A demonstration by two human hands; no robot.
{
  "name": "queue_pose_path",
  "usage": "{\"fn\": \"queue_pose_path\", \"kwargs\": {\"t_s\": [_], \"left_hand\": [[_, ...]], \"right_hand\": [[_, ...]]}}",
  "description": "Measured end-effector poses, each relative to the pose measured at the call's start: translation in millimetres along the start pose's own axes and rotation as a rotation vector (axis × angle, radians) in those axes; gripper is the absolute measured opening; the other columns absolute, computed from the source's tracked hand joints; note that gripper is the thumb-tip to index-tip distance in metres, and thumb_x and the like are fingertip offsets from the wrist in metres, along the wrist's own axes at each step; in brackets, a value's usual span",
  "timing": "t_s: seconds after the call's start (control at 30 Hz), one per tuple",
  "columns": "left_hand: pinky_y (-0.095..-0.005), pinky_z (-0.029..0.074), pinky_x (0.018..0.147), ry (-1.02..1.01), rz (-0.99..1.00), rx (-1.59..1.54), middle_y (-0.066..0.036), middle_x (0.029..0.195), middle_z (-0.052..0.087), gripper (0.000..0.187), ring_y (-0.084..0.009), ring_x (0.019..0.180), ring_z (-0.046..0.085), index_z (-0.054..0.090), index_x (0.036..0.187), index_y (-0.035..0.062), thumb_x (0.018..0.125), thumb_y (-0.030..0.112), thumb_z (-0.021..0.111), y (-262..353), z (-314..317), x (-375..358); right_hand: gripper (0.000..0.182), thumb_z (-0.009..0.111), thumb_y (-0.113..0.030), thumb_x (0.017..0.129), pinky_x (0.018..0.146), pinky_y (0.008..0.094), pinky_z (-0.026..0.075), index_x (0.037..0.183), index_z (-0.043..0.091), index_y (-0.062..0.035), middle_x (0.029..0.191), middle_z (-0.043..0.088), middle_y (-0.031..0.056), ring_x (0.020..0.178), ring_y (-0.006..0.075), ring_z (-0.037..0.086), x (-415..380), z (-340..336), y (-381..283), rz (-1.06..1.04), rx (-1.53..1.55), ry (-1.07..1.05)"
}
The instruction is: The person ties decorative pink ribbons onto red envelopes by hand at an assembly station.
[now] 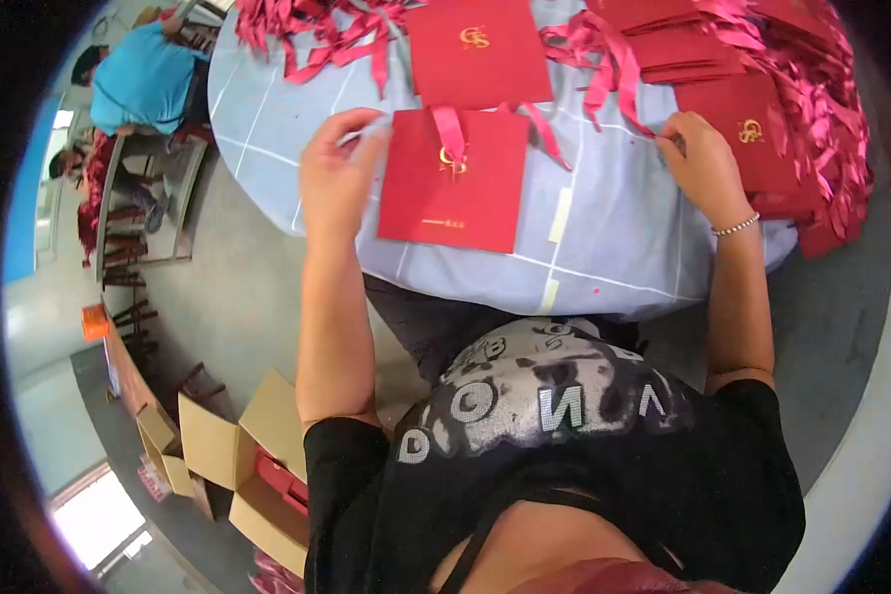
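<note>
A square red gift bag or folder point(445, 208) with gold print lies flat before me, and a pink ribbon point(448, 134) hangs over its top edge. At its left edge is my left hand point(339, 178), thumb and forefinger brought together; a small pale patch shows at the fingertips, and I cannot tell what it is. To the right, my right hand point(705, 163) pinches the end of a long pink ribbon point(624, 79) near the stacked red pieces. Another red piece point(480, 59) with a gold logo lies just beyond the first.
Piles of red pieces with ribbons point(742, 129) cover the table's right side, with loose ribbons point(317, 40) at the far left. A blue checked cloth point(624, 218) covers the round table. An open carton point(267, 475) stands at lower left; a person in blue point(144, 74) sits beyond.
</note>
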State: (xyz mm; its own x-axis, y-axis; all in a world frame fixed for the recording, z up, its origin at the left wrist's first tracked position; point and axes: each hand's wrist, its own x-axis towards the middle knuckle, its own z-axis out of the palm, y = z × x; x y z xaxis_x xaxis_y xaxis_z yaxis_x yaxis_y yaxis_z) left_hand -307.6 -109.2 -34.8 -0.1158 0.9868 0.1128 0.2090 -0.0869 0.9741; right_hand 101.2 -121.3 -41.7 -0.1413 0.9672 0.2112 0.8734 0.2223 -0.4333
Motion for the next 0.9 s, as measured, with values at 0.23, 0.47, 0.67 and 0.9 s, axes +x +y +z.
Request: {"fn": "queue_pose_path", "kwargs": {"t_s": [0.23, 0.47, 0.67, 0.9], "left_hand": [[-0.0323, 0.050, 0.086, -0.270, 0.497, 0.684, -0.008, 0.099, 0.068, 0.032, -0.0206, 0.099, 0.064, 0.070, 0.111, 0.0037, 0.081, 0.012, 0.080, 2, 20, 2], [-0.0383, 0.049, 0.093, -0.139, 0.424, 0.462, -0.014, 0.110, 0.067, 0.049, -0.0324, 0.106, 0.062, 0.067, 0.118, 0.0033, 0.077, 0.023, 0.083, -4, 34, 24], [-0.0394, 0.048, 0.096, -0.290, 0.431, 0.709, -0.014, 0.117, 0.064, 0.054, -0.0333, 0.111, 0.060, 0.067, 0.118, 0.0023, 0.072, 0.023, 0.086, 1, 9, 11], [-0.0391, 0.049, 0.093, -0.243, 0.412, 0.605, -0.012, 0.111, 0.062, 0.048, -0.0320, 0.105, 0.060, 0.066, 0.109, 0.0020, 0.066, 0.010, 0.087, 12, 7, -6]], "right_hand": [[0.014, 0.069, -0.011, 0.086, 0.068, 0.0412, 0.050, 0.090, 0.062, -0.0001, 0.081, 0.065, 0.0186, 0.075, 0.0336, 0.065, 4, -3, -21, 0.113, 0.108, -0.017], [0.017, 0.070, -0.011, 0.086, 0.068, 0.0386, 0.050, 0.094, 0.062, 0.0011, 0.079, 0.066, 0.0172, 0.072, 0.0325, 0.064, 0, 1, -19, 0.049, 0.090, -0.059], [0.016, 0.069, -0.011, 0.088, 0.065, 0.0386, 0.049, 0.092, 0.061, 0.0018, 0.079, 0.066, 0.0182, 0.070, 0.0305, 0.064, 1, -1, -30, 0.123, 0.234, -0.091], [0.018, 0.070, -0.013, 0.089, 0.065, 0.0355, 0.050, 0.096, 0.061, 0.0008, 0.074, 0.067, 0.0137, 0.067, 0.0237, 0.066, 6, 2, -34, 0.113, 0.138, -0.092]]}}
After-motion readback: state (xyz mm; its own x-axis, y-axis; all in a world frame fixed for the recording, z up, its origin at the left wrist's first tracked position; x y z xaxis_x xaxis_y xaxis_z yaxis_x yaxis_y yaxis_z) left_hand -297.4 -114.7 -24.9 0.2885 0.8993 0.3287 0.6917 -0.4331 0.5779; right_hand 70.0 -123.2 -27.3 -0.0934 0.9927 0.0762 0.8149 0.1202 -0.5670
